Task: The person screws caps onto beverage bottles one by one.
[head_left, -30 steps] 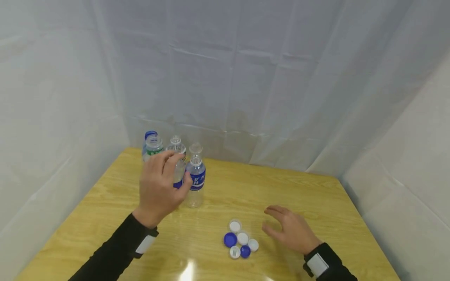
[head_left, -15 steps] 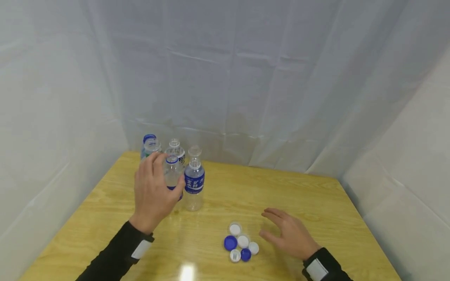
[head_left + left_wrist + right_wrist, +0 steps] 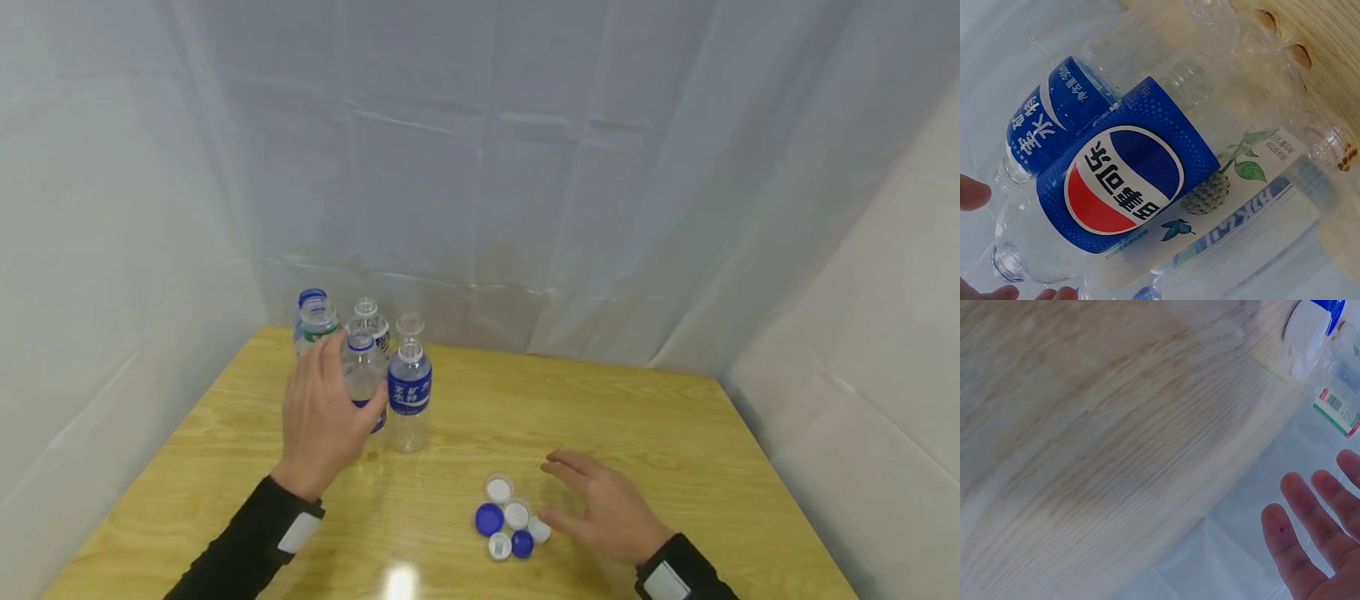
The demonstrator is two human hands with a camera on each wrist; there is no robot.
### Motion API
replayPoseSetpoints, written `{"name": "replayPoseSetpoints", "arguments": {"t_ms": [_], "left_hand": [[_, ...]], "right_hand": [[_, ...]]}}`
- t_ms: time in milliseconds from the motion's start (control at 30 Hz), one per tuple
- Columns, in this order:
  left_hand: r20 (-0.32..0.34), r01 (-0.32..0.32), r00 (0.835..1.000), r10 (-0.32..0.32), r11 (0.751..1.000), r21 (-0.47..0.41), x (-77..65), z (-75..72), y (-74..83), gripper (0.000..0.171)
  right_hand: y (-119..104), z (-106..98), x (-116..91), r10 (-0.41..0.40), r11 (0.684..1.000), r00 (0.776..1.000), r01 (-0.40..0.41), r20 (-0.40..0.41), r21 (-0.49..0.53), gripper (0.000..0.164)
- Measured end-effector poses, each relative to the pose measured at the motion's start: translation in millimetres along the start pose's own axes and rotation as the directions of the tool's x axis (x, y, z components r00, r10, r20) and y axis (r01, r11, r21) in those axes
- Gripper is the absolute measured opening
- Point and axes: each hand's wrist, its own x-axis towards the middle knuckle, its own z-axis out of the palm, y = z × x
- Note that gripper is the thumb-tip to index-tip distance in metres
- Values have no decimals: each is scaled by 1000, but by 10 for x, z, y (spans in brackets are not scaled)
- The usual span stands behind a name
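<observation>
The cola bottle [image 3: 363,375] is stood on the table [image 3: 637,417], at the near side of a bunch, just left of the white-ringed bottle [image 3: 409,396]. Its mouth is pointed up, and its long way runs straight up and down. Its round red, white and blue sign is shown to the left wrist camera. Six bottles [image 3: 372,327] can be counted, all stood up. The left hand [image 3: 321,417] is held about the cola bottle, its thumb and fingers set wide; whether the bottle is touched cannot be told. Six caps [image 3: 517,515] can be counted, four white and two blue, all laid flat. The right hand [image 3: 603,508] is held just beside them, its fingers spread.
</observation>
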Motion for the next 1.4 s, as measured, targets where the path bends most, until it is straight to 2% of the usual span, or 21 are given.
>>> {"name": "replayPoseSetpoints", "arguments": {"t_ms": [167,400,600,833,1133,1400], "left_hand": [[15,3,1000,-3,1000,15,0,6,-30,82],[68,63,996,-65,998,28,-9,-19,-56,85],[68,88,994,-91,995,36,-10,-43,-81,80],[72,85,994,-87,996,36,-30,-59,-98,75],[76,70,994,-73,997,31,-67,-67,-94,75],[63,48,997,-48,999,16,-100,-101,-66,73]], "right_hand": [[-45,-5,2,-12,1000,1000,12,-3,2,56],[-88,11,-1,-31,1000,999,31,7,-4,56],[-107,14,13,-41,999,999,41,17,-7,54],[-120,38,23,-88,995,996,89,20,-46,51],[-142,57,12,-132,991,986,133,100,-10,46],[-214,46,1,-199,980,974,197,113,21,46]]}}
